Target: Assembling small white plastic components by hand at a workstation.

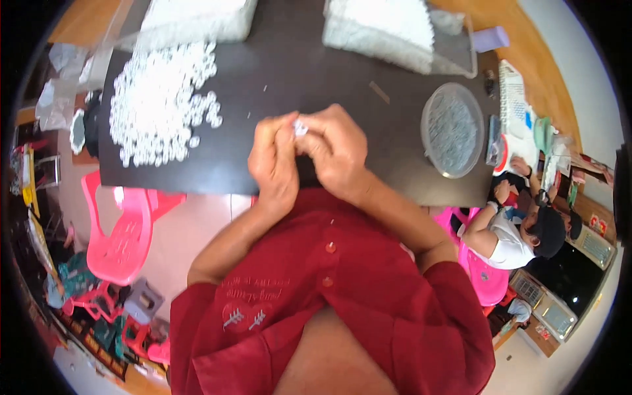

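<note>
- Across the middle, a dark table (289, 72) carries all the work; loose stock outweighs anything visibly completed.
- Toward the far edge, a left bin (224, 33) and a right bin (455, 60), both clear, hold heaps of white pieces, so plenty seems left to handle.
- To the left, a spread-out pile of white ring-like pieces (155, 105) lies loose; whether these are finished or waiting, I cannot tell.
- To the right, a round clear tub (431, 157) is well stocked with fine grey pieces (454, 125).
- Near the table's front edge, the left hand (275, 155) and right hand (337, 148) meet, fingers curled and fingertips pinching together.
- Beyond them, a thin strip (380, 92) lies on the tabletop.
- Between the fingertips of both hands sits a small white piece (301, 127), partly hidden; it looks mid-handling, its completion unclear.
</note>
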`<state>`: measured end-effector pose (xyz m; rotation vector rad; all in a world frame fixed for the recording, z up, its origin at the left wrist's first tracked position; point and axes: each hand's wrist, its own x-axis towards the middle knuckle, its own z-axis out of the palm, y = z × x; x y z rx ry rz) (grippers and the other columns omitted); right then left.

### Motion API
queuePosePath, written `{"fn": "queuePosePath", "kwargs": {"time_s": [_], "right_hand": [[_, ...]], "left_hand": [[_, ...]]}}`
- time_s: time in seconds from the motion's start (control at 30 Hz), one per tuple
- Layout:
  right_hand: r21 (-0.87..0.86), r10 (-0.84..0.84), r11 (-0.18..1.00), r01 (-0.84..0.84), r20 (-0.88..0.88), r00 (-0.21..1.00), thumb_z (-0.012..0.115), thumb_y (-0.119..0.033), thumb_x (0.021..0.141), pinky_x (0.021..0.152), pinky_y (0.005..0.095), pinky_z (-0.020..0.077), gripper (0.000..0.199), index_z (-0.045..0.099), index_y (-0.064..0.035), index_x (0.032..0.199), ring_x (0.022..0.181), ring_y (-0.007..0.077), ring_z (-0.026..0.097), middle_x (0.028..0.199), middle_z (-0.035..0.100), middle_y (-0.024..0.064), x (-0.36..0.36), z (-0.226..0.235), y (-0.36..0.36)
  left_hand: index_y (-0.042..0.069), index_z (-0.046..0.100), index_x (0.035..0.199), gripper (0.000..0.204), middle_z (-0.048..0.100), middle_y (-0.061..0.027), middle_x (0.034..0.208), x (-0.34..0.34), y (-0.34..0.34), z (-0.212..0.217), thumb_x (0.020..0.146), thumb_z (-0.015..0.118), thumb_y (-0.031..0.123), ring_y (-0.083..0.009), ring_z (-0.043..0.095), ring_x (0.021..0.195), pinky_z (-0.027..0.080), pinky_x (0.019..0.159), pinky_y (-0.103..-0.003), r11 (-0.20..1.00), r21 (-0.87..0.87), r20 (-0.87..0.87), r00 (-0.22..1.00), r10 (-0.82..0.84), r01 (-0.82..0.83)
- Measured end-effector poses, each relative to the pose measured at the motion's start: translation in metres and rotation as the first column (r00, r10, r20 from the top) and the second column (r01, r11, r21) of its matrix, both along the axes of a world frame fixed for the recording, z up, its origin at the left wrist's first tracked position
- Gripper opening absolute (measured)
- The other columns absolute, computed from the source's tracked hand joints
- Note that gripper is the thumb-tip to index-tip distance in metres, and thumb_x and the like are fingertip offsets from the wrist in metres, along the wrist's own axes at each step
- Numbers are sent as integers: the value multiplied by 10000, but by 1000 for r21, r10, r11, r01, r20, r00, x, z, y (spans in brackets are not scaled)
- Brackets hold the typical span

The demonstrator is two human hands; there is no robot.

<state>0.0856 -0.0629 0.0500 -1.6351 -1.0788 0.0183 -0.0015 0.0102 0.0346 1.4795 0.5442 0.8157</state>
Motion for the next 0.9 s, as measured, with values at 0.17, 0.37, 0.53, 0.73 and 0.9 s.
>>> {"fn": "queuePosePath", "kwargs": {"time_s": [0.17,0.37,0.53,0.73,0.9], "right_hand": [[10,-97,995,97,182,978,653,35,711,564,273,430,180,618,-25,877,615,159,529,762,604,70,27,22,-11],[-68,-459,847,527,405,791,666,-47,730,571,240,426,152,647,-50,880,613,80,504,742,607,22,136,67,-30],[64,-405,867,494,666,626,582,19,671,843,367,418,357,610,-20,1025,930,320,551,989,611,152,140,87,-29],[-316,-193,889,332,399,896,648,-53,746,684,329,466,121,651,-55,867,732,248,585,782,628,94,92,-17,-81],[-471,-209,838,274,187,960,660,-39,687,669,353,459,136,635,-38,821,734,278,569,742,611,104,45,-75,-100]], "left_hand": [[8,481,1189,289,564,-56,883,-12,5,2,947,462,165,-74,483,687,415,626,-194,946,-297,62,991,-115,128],[-9,518,1119,231,578,-61,827,-15,17,-11,896,500,49,-82,503,659,425,584,-211,957,-239,-123,973,-197,163],[27,638,894,113,602,-72,770,13,17,-34,790,596,13,-164,560,642,451,597,-284,969,136,-275,948,-161,204],[55,628,876,157,565,-107,776,35,-9,-59,724,663,77,-277,577,729,462,636,-354,701,513,-434,854,-285,495],[50,562,808,221,523,-115,780,48,-28,-74,667,704,143,-304,563,738,472,612,-400,498,657,-557,810,-186,566]]}}
